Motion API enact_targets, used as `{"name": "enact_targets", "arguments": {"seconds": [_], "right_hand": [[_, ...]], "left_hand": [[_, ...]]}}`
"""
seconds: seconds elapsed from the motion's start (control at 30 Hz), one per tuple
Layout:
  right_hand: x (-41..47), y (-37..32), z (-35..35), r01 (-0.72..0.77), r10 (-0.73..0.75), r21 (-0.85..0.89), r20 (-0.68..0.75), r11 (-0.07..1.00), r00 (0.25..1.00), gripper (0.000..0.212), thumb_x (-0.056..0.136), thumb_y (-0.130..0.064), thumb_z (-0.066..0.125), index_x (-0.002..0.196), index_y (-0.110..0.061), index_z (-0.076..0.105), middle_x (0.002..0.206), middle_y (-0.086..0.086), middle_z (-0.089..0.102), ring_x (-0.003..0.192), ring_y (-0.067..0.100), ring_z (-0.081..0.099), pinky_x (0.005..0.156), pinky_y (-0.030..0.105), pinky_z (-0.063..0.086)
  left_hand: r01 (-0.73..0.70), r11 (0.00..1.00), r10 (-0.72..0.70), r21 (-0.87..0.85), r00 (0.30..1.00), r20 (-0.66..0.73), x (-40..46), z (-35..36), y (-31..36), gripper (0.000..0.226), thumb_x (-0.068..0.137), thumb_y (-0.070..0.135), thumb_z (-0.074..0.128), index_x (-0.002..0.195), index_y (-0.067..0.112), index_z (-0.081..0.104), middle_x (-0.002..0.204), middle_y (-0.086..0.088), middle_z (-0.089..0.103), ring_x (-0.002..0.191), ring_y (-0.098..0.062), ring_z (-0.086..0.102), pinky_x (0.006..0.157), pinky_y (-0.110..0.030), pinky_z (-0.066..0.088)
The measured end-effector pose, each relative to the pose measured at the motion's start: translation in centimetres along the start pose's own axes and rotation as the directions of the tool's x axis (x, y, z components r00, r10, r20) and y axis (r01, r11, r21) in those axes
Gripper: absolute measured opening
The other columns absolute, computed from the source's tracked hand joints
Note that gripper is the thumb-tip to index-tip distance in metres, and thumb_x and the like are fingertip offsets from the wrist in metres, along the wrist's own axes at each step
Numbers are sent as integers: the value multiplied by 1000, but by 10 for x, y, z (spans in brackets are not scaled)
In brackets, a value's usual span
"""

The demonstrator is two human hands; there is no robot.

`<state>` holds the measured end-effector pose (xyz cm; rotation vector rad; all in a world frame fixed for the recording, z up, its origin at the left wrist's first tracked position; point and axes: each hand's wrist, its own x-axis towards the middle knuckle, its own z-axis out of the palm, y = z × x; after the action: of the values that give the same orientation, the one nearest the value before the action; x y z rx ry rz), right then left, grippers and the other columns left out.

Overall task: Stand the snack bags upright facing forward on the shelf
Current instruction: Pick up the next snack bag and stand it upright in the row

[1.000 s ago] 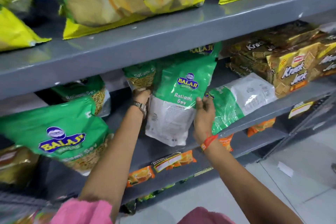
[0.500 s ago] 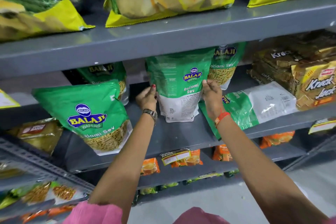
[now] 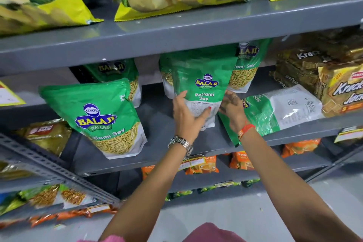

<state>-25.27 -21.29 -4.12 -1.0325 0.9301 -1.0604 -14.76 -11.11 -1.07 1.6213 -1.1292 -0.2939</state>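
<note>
**Both hands on an upright sev pouch at the middle shelf**

The centre pouch is a glossy plastic stand-up bag, green over its upper part and white below, printed "Balaji Wafers" and "Ratlami Sev" with a panel of fine print. It stands upright on the grey metal shelf, well back from the front edge. Its top reaches up to the underside of the shelf above.

The left hand lies partly open across the pouch's lower left, thumb over the white panel and fingers curled behind the edge; a metal watch sits on that wrist. The right hand presses its spread fingers against the pouch's right edge, an orange thread at the wrist; how firmly it grips I cannot tell.

Just beside on the right, a fallen pouch lies flat, its crinkled white back catching light and one corner overhanging the shelf lip. Behind it a rear pouch stands, showing yellow sev strands. To the left, a leaning pouch tilts forward near the edge. Bare shelf shows between it and the held one. Cardboard-brown biscuit packs fill the far right.
</note>
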Motion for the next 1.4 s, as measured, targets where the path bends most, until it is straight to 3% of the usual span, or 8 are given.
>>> {"name": "enact_targets", "arguments": {"seconds": [0.2,0.37,0.47,0.6,0.7,0.9,1.07,1.4], "right_hand": [[-30,19,5,-88,83,40,114,995,990,44,83,8,52,116,-20,43,115,10,54,83,17,59,59,22,57],[-39,30,17,-154,153,-2,126,988,980,42,81,-12,66,115,-20,43,120,5,50,96,18,60,63,22,55],[-31,23,17,-124,121,37,86,992,989,32,86,-17,61,113,-20,45,102,-1,55,87,10,58,69,24,52],[-6,4,19,-76,76,13,31,997,997,37,88,-19,57,123,-16,45,119,5,50,110,16,49,96,41,43],[9,-6,20,-24,24,-13,23,1000,999,43,92,-19,50,134,-14,40,136,7,44,123,18,42,105,41,35],[28,-5,26,0,2,-49,44,999,999,19,94,-20,47,109,-13,55,119,11,58,119,26,52,105,43,38],[32,6,28,46,-46,-30,-22,999,999,10,95,-13,44,94,-13,54,88,4,60,83,17,55,73,27,45],[17,7,38,156,-153,-199,33,967,988,20,97,-7,30,114,0,41,107,8,48,98,14,46,70,0,41]], "left_hand": [[97,993,-91,-72,993,78,-2,5,-7,97,58,43,73,136,16,23,143,-5,37,131,-21,37,111,-61,21],[91,969,-60,-230,988,141,8,-8,-20,70,67,32,55,132,17,34,135,-1,44,122,-14,44,106,-33,39],[202,911,-149,-361,974,169,14,-18,-26,56,70,10,48,125,-2,44,119,-16,60,99,-13,57,82,-16,49],[266,849,-248,-457,963,101,33,-35,-32,33,77,2,48,109,-4,53,69,22,71,67,12,61,64,-6,47],[283,818,-288,-501,955,68,41,-41,-30,32,92,2,39,121,-9,47,88,17,66,67,19,60,62,0,44],[326,792,-362,-516,932,33,57,-41,-39,35,95,12,36,122,-7,47,99,13,52,60,24,56,67,-2,43],[405,711,-488,-574,873,11,68,-42,-40,37,94,18,40,120,-6,51,105,1,59,55,13,61,62,-7,50],[584,621,-571,-523,794,209,43,-43,-30,54,92,48,29,135,16,37,145,-10,40,132,-26,39,113,-44,28]]}}
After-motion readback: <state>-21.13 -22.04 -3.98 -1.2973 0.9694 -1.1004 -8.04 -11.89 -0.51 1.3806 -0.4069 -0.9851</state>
